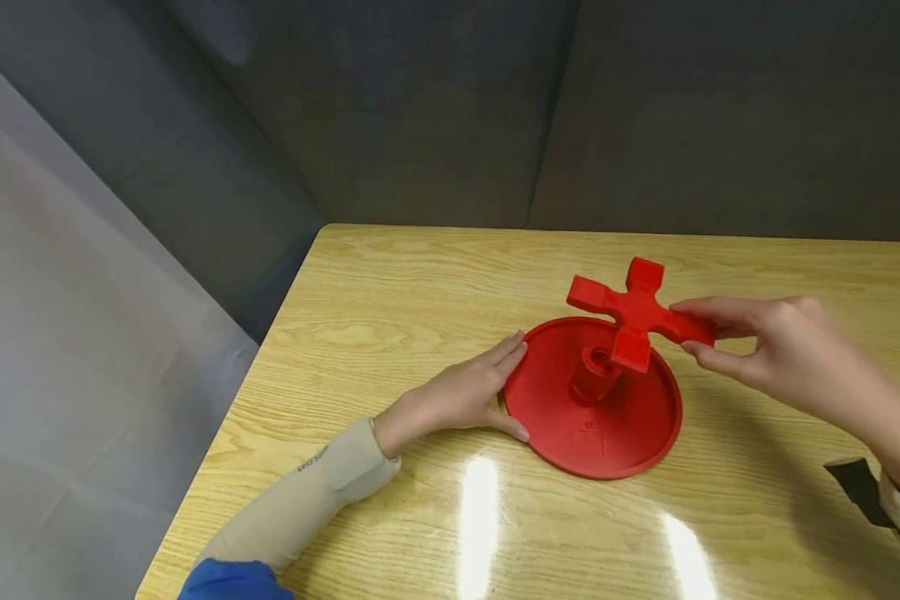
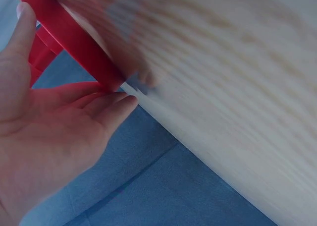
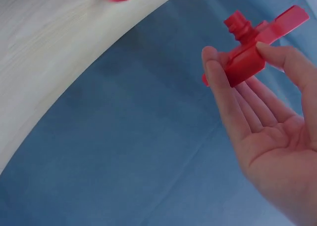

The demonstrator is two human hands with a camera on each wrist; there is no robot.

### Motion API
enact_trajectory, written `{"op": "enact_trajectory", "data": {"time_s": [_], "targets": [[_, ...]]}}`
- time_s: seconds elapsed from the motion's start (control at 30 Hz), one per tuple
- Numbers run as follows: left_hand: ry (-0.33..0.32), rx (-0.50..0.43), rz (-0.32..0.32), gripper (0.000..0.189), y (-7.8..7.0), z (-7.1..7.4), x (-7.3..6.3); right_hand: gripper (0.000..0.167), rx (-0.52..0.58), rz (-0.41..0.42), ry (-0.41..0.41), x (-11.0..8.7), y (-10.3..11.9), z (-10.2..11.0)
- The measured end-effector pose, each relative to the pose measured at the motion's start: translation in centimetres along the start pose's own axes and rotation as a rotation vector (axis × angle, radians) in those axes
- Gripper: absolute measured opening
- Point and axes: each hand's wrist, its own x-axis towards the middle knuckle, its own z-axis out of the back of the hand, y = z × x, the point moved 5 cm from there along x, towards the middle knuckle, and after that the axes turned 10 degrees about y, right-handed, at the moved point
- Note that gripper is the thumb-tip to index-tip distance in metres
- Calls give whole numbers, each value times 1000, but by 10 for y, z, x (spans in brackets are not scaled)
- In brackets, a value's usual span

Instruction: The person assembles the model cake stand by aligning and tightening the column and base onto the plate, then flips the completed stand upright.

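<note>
A round red plate point(image 1: 547, 400) with a raised rim lies on the table, a hollow post point(image 1: 591, 390) standing up from its middle. Spread fingers and thumb of my left hand point(image 1: 468, 392) touch the plate's left rim, as the left wrist view also shows along the red edge point(image 2: 74, 40). My right hand point(image 1: 780, 342) pinches one arm of a red four-armed cross-shaped knob point(image 1: 636, 312) between thumb and fingers. The knob is held in the air, partly overlapping the post in the head view. A threaded stem point(image 3: 238, 27) sticks out of its underside in the right wrist view.
The wood-grain table point(image 1: 390, 300) has a rounded back-left corner. Dark grey cloth point(image 1: 435, 117) hangs behind it, and a pale sheet point(image 1: 67, 350) stands at the left. A black strap point(image 1: 862, 492) shows by the right wrist.
</note>
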Motion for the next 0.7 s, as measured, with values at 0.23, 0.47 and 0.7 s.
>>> {"op": "enact_trajectory", "data": {"time_s": [0.23, 0.47, 0.7], "targets": [[6, 23, 2, 115, 0, 0, 1, 57, 23, 72, 65, -1, 21, -9], [6, 10, 6, 115, 1, -1, 1, 56, 21, 30, 110, -1, 25, -14], [3, 15, 4, 115, 0, -1, 1, 53, 23, 14, 133, 1, 25, -17]]}}
